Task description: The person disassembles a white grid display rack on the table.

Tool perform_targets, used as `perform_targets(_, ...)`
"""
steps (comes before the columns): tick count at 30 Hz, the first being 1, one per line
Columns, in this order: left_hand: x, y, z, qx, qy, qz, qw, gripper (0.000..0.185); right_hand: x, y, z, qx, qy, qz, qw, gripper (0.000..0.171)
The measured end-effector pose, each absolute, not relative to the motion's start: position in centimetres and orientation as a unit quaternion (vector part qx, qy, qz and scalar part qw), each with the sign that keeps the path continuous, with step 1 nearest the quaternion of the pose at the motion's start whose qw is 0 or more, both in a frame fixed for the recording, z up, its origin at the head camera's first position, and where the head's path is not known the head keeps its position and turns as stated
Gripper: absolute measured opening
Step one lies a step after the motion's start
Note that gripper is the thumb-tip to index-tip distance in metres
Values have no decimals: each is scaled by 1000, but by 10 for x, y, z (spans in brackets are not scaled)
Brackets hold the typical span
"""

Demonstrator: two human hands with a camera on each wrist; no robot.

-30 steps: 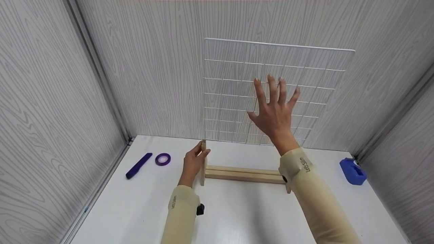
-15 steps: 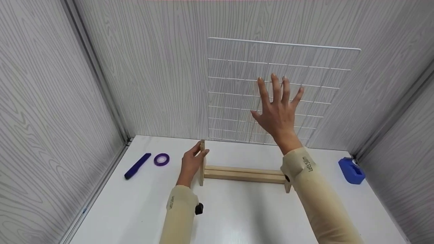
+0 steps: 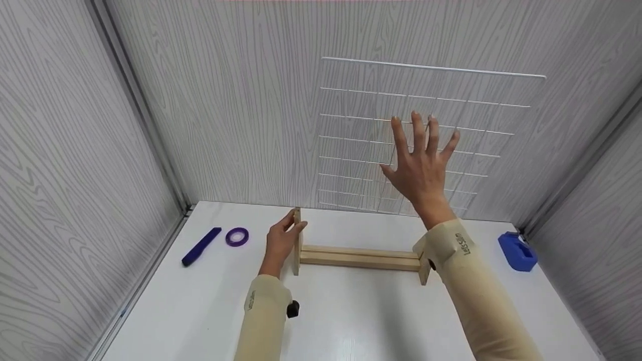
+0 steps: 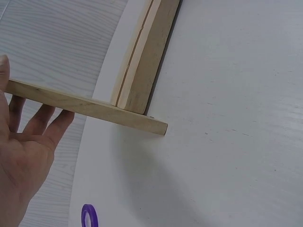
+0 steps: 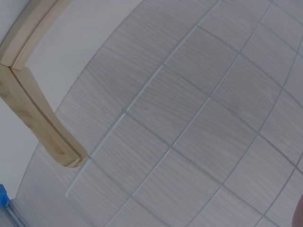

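Note:
A white wire grid panel stands upright against the back wall. My right hand lies flat on its middle with fingers straight and spread. In the right wrist view the grid wires fill the frame. A wooden stand, a grooved rail with a cross foot at each end, lies on the white table in front of the grid. My left hand pinches the stand's left foot between thumb and fingers, and the left wrist view shows that hand beside the rail.
A dark blue pen-like tool and a purple tape roll lie at the table's left. A blue tape dispenser sits at the right corner. Grey wood-grain walls close in the table on three sides.
The grid panel and my right hand on it have shifted to the right along the back wall. My left hand keeps its hold on the stand's left foot.

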State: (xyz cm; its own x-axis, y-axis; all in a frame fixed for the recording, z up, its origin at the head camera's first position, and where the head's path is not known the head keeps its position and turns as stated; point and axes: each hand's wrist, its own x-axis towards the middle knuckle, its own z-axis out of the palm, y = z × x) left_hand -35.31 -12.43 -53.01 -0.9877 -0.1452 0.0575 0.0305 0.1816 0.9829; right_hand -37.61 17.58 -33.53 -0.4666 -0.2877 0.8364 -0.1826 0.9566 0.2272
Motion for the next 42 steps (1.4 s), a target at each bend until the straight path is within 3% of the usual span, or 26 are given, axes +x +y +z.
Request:
perform_targets(30, -347, -136, -537, 78, -750, -651, 84, 62, -374, 212, -336, 110, -876, -57, 467, 116)
perform_targets(42, -334, -132, -541, 92, -741, -647, 152, 62, -371, 213, -340, 101, -880, -67, 458, 118)
